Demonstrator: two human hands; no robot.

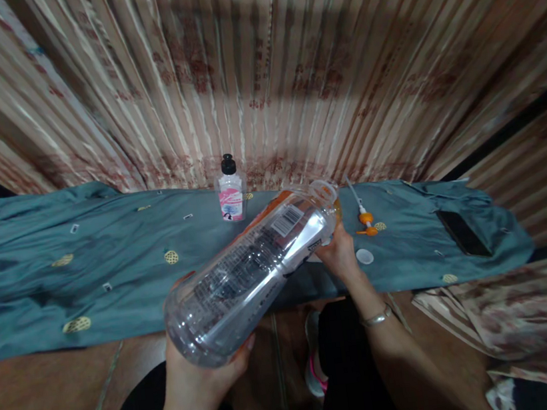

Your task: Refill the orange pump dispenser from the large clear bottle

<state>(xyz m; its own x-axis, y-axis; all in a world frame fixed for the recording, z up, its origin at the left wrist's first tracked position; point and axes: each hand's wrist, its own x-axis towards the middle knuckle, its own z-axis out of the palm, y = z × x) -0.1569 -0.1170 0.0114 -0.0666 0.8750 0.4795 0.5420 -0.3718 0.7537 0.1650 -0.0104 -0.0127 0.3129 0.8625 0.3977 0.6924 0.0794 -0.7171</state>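
Observation:
A large clear plastic bottle (pixel 247 272) with a barcode label is tilted, its open mouth pointing up and to the right. My left hand (pixel 199 369) cups its base from below, fingers wrapped round it. My right hand (pixel 339 253) grips the bottle near the neck and shoulder. An orange pump dispenser (pixel 363 215) with a white tube lies on the teal cloth just right of the bottle's mouth. A small white cap (pixel 364 256) lies beside my right hand. A small bottle (pixel 230 192) with a black cap and pink label stands upright behind the big bottle.
A teal cloth (pixel 61 273) with yellow round patterns covers the low surface. A black phone (pixel 462 232) lies at its right end. Striped curtains (pixel 255 66) hang close behind. Folded striped fabric (pixel 520 314) sits at lower right. My legs and a shoe show below.

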